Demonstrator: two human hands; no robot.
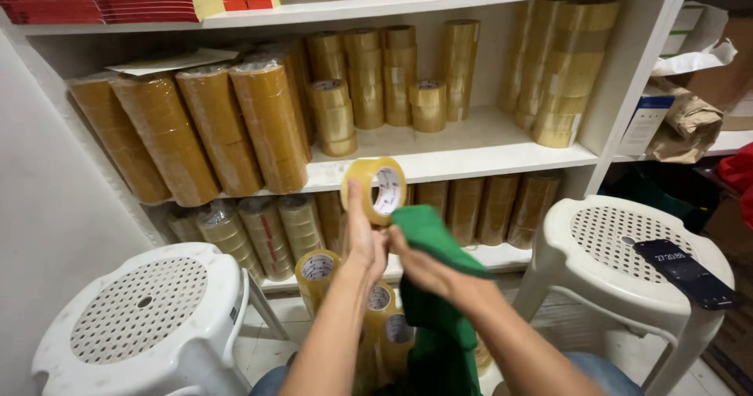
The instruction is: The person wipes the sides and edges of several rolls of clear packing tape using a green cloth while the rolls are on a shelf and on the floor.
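Note:
My left hand (362,235) holds up a single roll of yellowish packing tape (376,189) in front of the middle shelf, thumb along its side. My right hand (420,264) is closed on a green cloth (433,286) that presses against the underside of the roll and hangs down over my forearm. Below my hands, several more tape rolls (318,269) stand stacked near my knees.
White shelving (463,154) holds many wrapped stacks of tape rolls (267,121). A white perforated plastic stool (141,317) stands at the left. Another stool (620,243) at the right carries a dark phone (684,273). Red packs fill the top shelf; boxes and paper sit far right.

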